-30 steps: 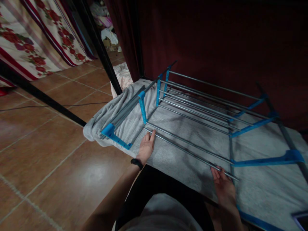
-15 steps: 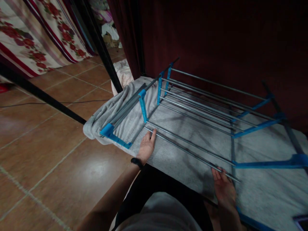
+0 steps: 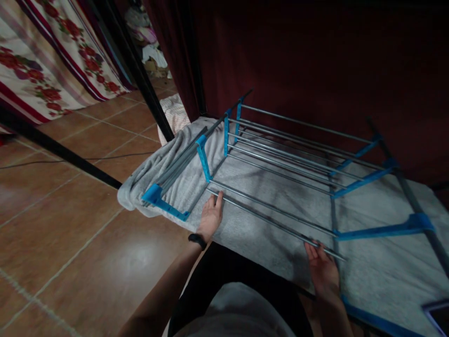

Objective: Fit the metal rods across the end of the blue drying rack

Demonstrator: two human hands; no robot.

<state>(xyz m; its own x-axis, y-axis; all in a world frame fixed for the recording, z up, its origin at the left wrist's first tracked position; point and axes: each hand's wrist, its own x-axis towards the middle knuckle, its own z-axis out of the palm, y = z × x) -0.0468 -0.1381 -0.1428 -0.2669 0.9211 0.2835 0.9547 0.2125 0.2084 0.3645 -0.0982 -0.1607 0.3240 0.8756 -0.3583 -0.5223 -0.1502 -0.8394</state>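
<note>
A folding drying rack (image 3: 280, 154) with grey metal rods and blue plastic joints lies on a grey blanket (image 3: 252, 234). My left hand (image 3: 211, 215), a black band on its wrist, rests with fingers stretched out at the left end of the nearest rod (image 3: 270, 220). My right hand (image 3: 322, 269) lies under the right end of the same rod, fingers extended and touching it. Neither hand is wrapped round the rod.
Brown floor tiles (image 3: 70, 224) spread to the left. A black pole (image 3: 63, 154) crosses the floor, and another black post (image 3: 140, 79) rises near a floral cloth (image 3: 45, 70). A dark red curtain (image 3: 315, 61) hangs behind the rack. A dark flat object (image 3: 438, 316) shows at the bottom right.
Only the view has shifted slightly; both hands stay at the ends of the nearest rod.
</note>
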